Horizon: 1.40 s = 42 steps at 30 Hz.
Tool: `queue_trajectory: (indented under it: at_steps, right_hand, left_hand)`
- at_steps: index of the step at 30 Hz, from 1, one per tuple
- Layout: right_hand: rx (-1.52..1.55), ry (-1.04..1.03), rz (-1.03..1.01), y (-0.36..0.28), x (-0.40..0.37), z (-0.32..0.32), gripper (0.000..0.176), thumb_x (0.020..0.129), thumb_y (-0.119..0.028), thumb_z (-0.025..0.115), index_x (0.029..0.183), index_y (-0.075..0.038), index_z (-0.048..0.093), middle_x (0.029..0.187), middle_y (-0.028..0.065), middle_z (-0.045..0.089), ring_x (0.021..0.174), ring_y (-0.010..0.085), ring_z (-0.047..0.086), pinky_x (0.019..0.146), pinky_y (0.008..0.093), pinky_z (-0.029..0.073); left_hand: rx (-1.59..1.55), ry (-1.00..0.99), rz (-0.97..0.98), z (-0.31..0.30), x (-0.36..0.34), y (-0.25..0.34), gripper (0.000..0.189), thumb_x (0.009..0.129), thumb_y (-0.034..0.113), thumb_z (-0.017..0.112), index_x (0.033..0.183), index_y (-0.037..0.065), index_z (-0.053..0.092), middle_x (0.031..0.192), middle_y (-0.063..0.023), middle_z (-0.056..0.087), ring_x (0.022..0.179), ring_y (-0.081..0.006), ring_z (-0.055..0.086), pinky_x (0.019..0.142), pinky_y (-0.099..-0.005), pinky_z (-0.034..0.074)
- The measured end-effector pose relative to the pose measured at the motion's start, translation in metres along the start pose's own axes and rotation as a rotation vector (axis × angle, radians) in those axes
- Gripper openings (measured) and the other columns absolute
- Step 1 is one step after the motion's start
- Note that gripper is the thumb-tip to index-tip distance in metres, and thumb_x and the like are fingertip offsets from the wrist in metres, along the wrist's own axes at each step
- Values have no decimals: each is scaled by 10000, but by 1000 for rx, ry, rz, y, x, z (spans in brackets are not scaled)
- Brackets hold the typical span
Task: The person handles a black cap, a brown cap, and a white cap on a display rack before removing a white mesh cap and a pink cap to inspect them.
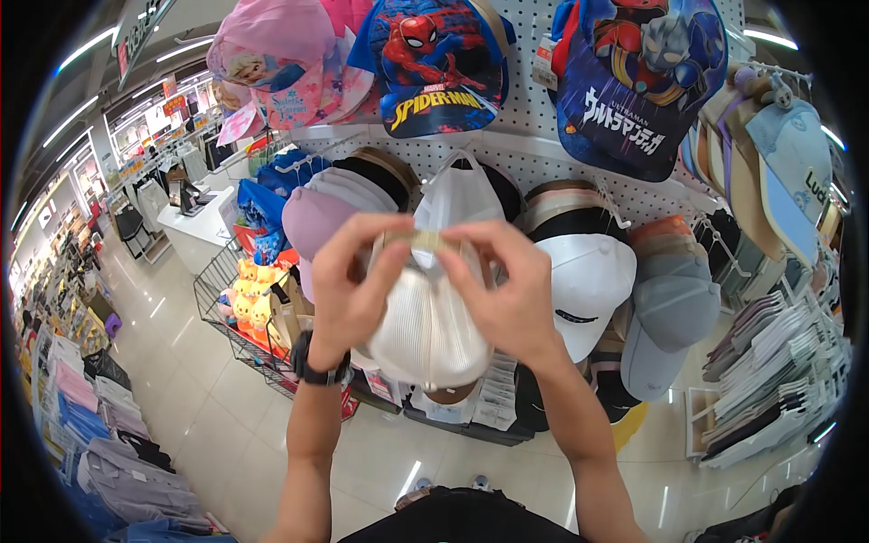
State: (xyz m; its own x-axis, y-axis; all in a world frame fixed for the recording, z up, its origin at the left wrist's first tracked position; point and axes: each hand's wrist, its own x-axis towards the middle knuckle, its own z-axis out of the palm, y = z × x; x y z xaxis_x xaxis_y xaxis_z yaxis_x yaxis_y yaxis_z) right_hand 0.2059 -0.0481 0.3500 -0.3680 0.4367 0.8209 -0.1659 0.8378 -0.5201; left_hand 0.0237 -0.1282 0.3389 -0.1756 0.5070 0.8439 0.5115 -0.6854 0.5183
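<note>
A cream ribbed cap (433, 339) hangs crown down between my hands, in front of the hat rack. My left hand (358, 285), with a dark watch at the wrist, pinches one end of the beige strap (421, 240) at the cap's top edge. The other end of that strap is pinched in my right hand (507, 290). Both hands are slightly blurred, so I cannot make out the strap's fastening. Just behind them hang a light grey cap (460, 195), a pink cap (312, 217) and a white cap (584, 281).
Above hang a Spider-Man cap (439, 63), an Ultraman cap (638, 90) and pink children's caps (281, 63). Grey caps (674, 308) and folded clothes (769, 371) are at right. A wire basket (237, 330) with orange plush toys (256, 299) stands at left.
</note>
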Motion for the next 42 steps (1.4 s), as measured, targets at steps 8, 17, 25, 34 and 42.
queue_trajectory:
  at_steps: [8,17,25,34,42]
  right_hand:
    - [-63,177,-68,38,53,19,121,932,-68,726,1014,20,711,955,157,726,848,306,710,768,368,539]
    - [-148,251,-118,101,67,29,118,944,-37,685,1032,32,723,1019,183,751,926,367,733,839,395,564]
    - [-201,216,-35,107,76,22,194,976,-68,669,1134,20,740,1095,183,766,996,325,745,907,382,559]
    - [-410,233,-108,63,21,6,336,990,-74,642,1313,17,671,1281,183,712,1202,340,669,1054,385,491]
    - [-215,321,-186,61,-73,52,197,876,85,631,1056,29,689,945,161,721,818,303,674,759,373,542]
  left_hand:
    - [31,120,155,17,59,-60,153,1013,45,671,1135,-17,740,1110,-89,696,1004,-154,654,871,-272,506]
    - [-16,99,-1,40,70,-110,163,1005,51,662,1133,-13,741,1039,-114,721,971,-193,688,856,-294,518]
    - [64,44,-9,36,71,-125,231,1030,69,637,1234,6,725,1171,-88,729,1002,-160,674,870,-299,526]
    - [122,443,-217,-28,-74,-118,194,1007,7,607,1165,-34,712,1095,-132,712,983,-197,700,909,-325,555]
    - [-29,655,-702,-86,-149,-158,357,1078,124,574,1392,44,424,987,-84,687,858,-148,700,702,-277,558]
